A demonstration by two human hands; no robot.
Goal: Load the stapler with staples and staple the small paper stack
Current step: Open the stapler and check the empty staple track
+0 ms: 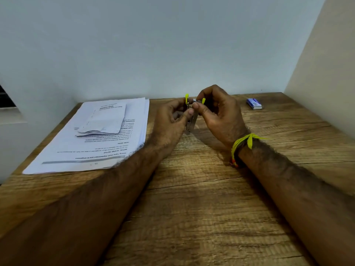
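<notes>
Head view: both hands' fingers (196, 106) hide most of stapler (191, 121).

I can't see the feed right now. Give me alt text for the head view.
Both hands hold a small metal stapler with yellow-green trim above the wooden table, left hand gripping it, right hand pinching its top end. A stack of printed white paper with smaller folded sheets lies left; a small blue box lies far right.
</notes>
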